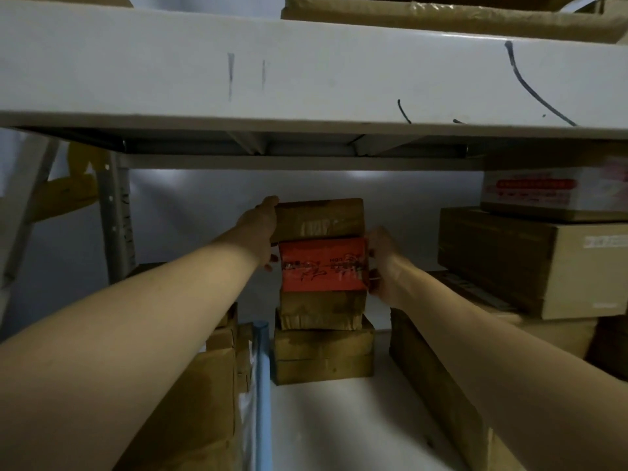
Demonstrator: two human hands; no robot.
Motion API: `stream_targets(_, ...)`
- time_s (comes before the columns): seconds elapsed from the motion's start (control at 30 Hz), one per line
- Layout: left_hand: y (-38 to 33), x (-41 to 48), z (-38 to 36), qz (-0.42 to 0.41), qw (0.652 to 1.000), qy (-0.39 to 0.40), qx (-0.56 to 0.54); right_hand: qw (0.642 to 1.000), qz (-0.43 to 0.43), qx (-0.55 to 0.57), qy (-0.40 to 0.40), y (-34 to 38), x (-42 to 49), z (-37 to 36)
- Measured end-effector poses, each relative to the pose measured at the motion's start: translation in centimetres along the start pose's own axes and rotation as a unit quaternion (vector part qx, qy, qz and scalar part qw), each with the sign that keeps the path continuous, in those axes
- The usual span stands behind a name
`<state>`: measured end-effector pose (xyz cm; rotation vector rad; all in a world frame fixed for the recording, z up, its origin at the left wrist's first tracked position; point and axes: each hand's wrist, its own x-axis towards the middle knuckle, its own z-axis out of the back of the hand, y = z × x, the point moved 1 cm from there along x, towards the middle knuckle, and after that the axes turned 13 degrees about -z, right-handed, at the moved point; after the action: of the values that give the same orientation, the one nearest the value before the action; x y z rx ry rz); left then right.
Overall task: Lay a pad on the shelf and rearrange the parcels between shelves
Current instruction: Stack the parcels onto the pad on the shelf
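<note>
Both arms outstretched. Left hand [261, 229] thumb and curled fingers clamp brown box [321, 217] left end; right hand [382, 263] fingers clamp red box [323, 263] right edge.

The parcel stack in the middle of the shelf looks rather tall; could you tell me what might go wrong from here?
1. The stack is narrow and several parcels high, with uneven edges; a sideways pull could topple it.
2. The left hand grips the top brown parcel while the right hand grips the orange parcel below it, so moving them unevenly may let one slip.
</note>
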<state>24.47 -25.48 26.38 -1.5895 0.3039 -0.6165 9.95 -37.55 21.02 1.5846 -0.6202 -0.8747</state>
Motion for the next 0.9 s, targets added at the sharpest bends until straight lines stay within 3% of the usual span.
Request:
stream_targets(0.17, -0.1, -0.4, -0.2, -0.035, 0.998, 0.01, -0.045, 1.0, 0.004, 0.005, 0.005, 0.7, -0.6, -0.8)
stream_targets(0.37, -2.3, -3.0, 0.3, -0.027, 0.993, 0.021, -0.113, 0.997, 0.061, 0.023, -0.048, 2.3, -1.9, 0.3)
stream_targets(0.57, -2.5, -7.5, 3.2, -0.031, 0.99, 0.007, -0.138, 0.998, 0.036, 0.047, 0.023, 0.9, -5.7, 1.5)
stream_targets(0.73, -1.7, -12.3, 8.3, -0.013, 0.977, -0.013, -0.212, 0.997, 0.031, 0.062, 0.029, -1.7, -9.0, 3.2)
stream_targets(0.9, -0.6, -17.4, 13.2, 0.004, 0.977, -0.055, -0.207, 0.996, 0.0, 0.076, 0.039, -4.0, -11.1, 3.3)
